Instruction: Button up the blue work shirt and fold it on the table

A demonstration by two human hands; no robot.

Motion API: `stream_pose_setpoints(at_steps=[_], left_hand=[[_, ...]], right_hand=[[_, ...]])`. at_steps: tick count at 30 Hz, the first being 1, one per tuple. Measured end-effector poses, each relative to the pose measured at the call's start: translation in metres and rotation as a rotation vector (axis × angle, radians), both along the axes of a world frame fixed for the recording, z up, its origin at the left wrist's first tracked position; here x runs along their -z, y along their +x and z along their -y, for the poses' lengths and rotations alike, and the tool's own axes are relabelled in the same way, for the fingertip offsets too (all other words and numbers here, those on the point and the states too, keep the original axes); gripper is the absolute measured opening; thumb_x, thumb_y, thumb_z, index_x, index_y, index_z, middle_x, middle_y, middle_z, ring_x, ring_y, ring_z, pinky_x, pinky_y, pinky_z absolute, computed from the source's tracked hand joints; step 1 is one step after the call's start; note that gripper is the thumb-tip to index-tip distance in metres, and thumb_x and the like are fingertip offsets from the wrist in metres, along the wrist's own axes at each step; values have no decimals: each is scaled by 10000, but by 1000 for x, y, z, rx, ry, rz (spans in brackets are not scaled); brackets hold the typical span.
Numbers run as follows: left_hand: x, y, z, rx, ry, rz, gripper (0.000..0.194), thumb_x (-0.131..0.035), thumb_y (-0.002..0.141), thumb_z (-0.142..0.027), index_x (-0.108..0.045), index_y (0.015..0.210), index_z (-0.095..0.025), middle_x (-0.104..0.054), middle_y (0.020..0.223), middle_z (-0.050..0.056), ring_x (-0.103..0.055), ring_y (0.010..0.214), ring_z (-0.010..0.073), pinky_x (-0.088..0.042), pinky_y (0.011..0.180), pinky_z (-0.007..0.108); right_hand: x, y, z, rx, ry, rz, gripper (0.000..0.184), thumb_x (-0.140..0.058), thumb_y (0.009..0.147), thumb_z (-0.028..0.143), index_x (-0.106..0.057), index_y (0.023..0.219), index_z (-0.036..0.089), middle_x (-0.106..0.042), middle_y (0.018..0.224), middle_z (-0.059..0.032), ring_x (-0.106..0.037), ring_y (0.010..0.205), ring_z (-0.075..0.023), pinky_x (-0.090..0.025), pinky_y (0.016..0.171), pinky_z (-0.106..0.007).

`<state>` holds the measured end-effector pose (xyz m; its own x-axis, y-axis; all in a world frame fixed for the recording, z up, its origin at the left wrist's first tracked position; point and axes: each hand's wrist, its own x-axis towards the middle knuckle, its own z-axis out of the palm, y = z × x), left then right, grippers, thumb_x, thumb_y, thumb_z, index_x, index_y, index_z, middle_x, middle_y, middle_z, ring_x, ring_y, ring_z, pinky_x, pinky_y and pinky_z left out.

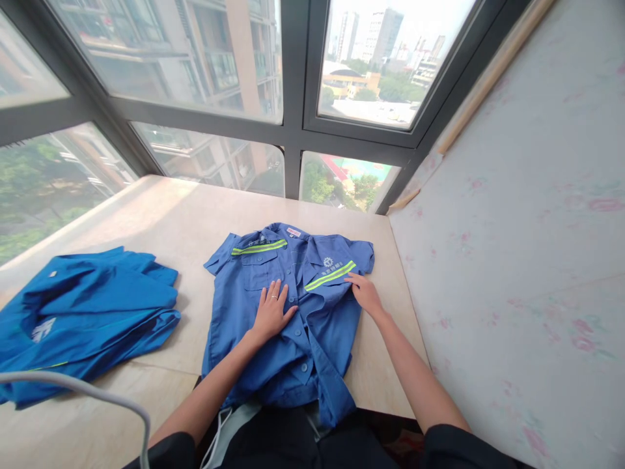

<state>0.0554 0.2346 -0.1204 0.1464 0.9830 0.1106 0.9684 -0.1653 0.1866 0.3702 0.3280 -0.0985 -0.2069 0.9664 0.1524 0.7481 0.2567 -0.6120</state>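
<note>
A blue short-sleeved work shirt lies front up before me, collar pointing to the window. Yellow-green reflective strips cross both sides of its chest, and a white gear-shaped logo sits above the right strip. Buttons run down the front, which hangs unfastened, with the right panel rumpled and turned at its lower edge. My left hand rests flat on the shirt's button edge, fingers spread, a ring on one finger. At the right end of the reflective strip, my right hand pinches the shirt's fabric between thumb and fingers.
On the left lies another, brighter blue garment, loosely heaped. A grey cable arcs across the lower left. The pale ledge meets dark-framed windows at the back and a flowered wall on the right.
</note>
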Motion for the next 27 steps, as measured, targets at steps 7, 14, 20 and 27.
stream_pose_setpoints(at_steps=[7,14,20,27], left_hand=[[-5,-53,10,105,-26,57,756,-423,922,-637,-386,1503,-156,-289,1580,155,-217,1484,301,-168,1205,506],[-7,-58,8,87,7,84,699,-417,935,-601,-423,1484,-168,-312,1573,138,-233,1482,279,-141,1216,474],[-7,-19,6,-78,31,47,695,-401,950,-541,-417,1480,-92,-310,1562,194,-237,1474,329,-141,1201,508],[-14,0,0,-98,4,339,507,-475,931,-404,-559,1370,-165,-390,1531,142,-261,1469,311,-104,1200,553]], right_hand=[[-10,46,9,256,59,-143,468,-397,777,155,-738,1091,216,-687,1225,-41,-602,1210,-220,-398,1126,-443],[-22,-6,65,-35,123,-75,544,-405,786,112,-660,1259,204,-517,1441,-68,-422,1382,-221,-308,1185,-464],[-27,-61,113,-215,86,121,454,-474,952,389,-585,1358,221,-250,1605,-88,-168,1500,-285,-142,1206,-528],[8,-61,94,-205,-119,278,661,-568,886,412,-399,1495,217,-223,1611,-110,-180,1498,-277,-146,1193,-528]])
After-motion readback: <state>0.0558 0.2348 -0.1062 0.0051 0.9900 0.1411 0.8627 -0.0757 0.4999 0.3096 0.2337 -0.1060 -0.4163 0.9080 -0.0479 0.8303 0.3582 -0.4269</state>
